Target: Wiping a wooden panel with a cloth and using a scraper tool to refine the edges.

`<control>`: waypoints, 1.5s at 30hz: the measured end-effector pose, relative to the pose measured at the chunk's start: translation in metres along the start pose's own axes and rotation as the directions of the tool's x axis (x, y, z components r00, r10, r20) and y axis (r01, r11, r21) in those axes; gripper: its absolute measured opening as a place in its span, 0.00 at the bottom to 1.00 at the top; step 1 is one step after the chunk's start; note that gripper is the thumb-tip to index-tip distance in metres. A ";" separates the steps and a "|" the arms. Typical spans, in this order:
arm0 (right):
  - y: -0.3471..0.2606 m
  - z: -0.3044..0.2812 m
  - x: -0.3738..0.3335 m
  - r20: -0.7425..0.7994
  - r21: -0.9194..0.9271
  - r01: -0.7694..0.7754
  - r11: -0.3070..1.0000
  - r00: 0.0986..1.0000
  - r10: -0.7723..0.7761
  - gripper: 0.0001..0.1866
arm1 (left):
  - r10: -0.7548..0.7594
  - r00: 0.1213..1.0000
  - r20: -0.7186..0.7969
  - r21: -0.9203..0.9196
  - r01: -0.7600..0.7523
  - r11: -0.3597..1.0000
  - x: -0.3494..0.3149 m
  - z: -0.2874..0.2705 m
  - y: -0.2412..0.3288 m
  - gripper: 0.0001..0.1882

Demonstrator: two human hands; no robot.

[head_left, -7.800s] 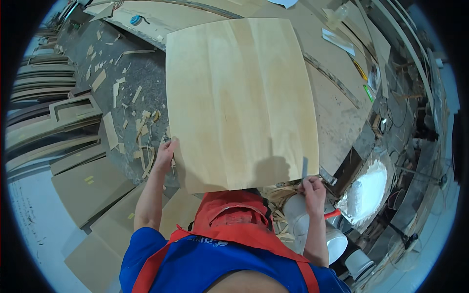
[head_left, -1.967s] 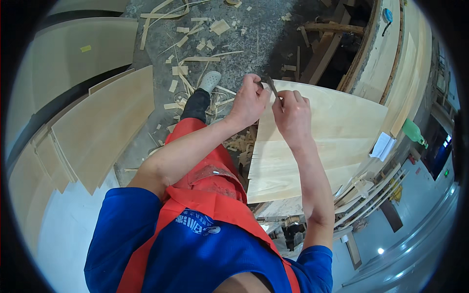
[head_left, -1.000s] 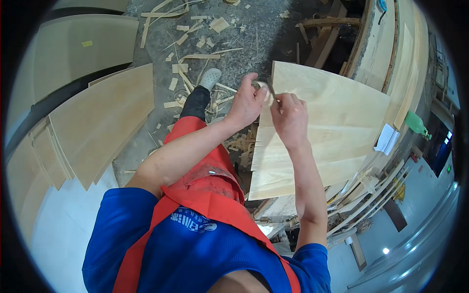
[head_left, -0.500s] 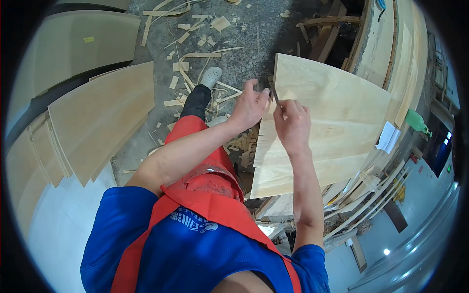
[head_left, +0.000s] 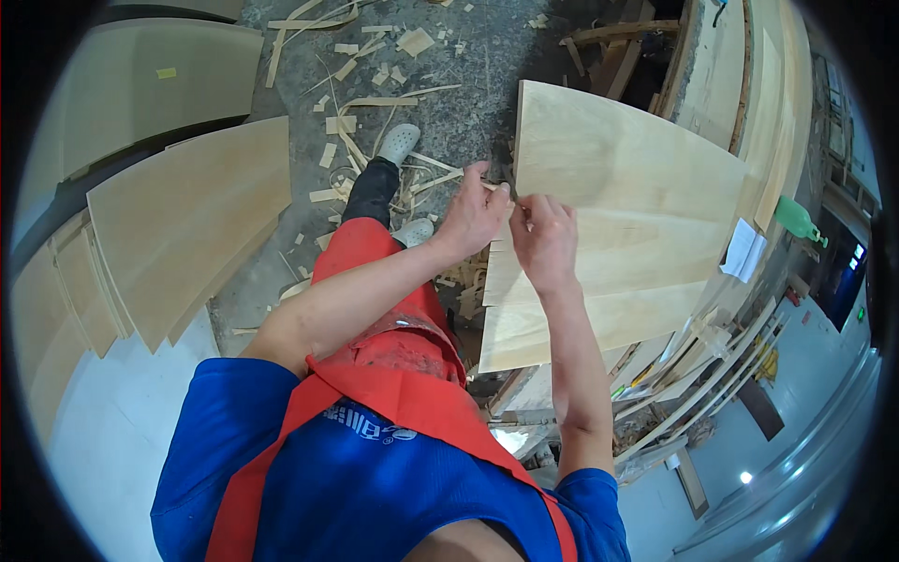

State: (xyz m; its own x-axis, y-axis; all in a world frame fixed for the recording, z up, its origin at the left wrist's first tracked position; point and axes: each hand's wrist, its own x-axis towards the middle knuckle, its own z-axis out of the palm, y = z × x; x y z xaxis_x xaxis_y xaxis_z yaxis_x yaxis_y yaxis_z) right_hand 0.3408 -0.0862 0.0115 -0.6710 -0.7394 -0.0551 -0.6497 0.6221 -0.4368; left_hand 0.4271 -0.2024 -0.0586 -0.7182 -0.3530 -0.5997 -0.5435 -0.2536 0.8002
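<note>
A large pale sheet of wood veneer (head_left: 637, 178) with a split left edge lies over the bench on my right. My left hand (head_left: 473, 217) is at that edge, its thumb and index finger closing on what looks like a small pale wood strip (head_left: 493, 186). Just right of it, my right hand (head_left: 547, 242) is over the sheet's left edge, fingers curled in a pinch. The thin dark tool it grips is almost wholly hidden by the fingers. Both hands nearly meet at the fingertips.
Wood offcuts (head_left: 382, 101) litter the concrete floor around my feet. Curved wood sheets (head_left: 201, 211) stand stacked on the left. To the right are a green bottle (head_left: 797, 221), a folded white paper (head_left: 743, 251) and long thin strips (head_left: 721, 375). Dark timber (head_left: 623, 56) lies ahead.
My right hand has moved left and slightly down towards my left hand, and the dark tool no longer shows clearly. A pale strip now shows at my left fingers. The view has shifted slightly.
</note>
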 end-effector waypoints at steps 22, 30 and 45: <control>0.002 0.007 -0.059 -0.043 0.045 -0.008 0.999 0.999 0.010 0.04 | 0.060 0.996 -0.070 0.031 -0.058 0.998 -0.044 0.023 -0.038 0.38; 0.005 0.013 -0.078 -0.008 0.028 -0.001 1.000 1.000 0.001 0.04 | 0.053 0.985 -0.161 0.087 -0.040 0.995 -0.052 0.036 -0.066 0.36; 0.002 0.001 -0.118 0.014 0.027 -0.027 0.999 1.000 0.026 0.04 | 0.018 0.994 -0.109 0.035 -0.015 0.999 -0.092 0.043 -0.065 0.34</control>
State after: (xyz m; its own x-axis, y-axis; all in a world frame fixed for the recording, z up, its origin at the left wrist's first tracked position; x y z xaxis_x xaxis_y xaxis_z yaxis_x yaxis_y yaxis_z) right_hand 0.4193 0.0024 0.0160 -0.6827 -0.7263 -0.0793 -0.6215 0.6344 -0.4596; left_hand 0.5100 -0.1143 -0.0559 -0.6766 -0.4532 -0.5804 -0.5479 -0.2167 0.8080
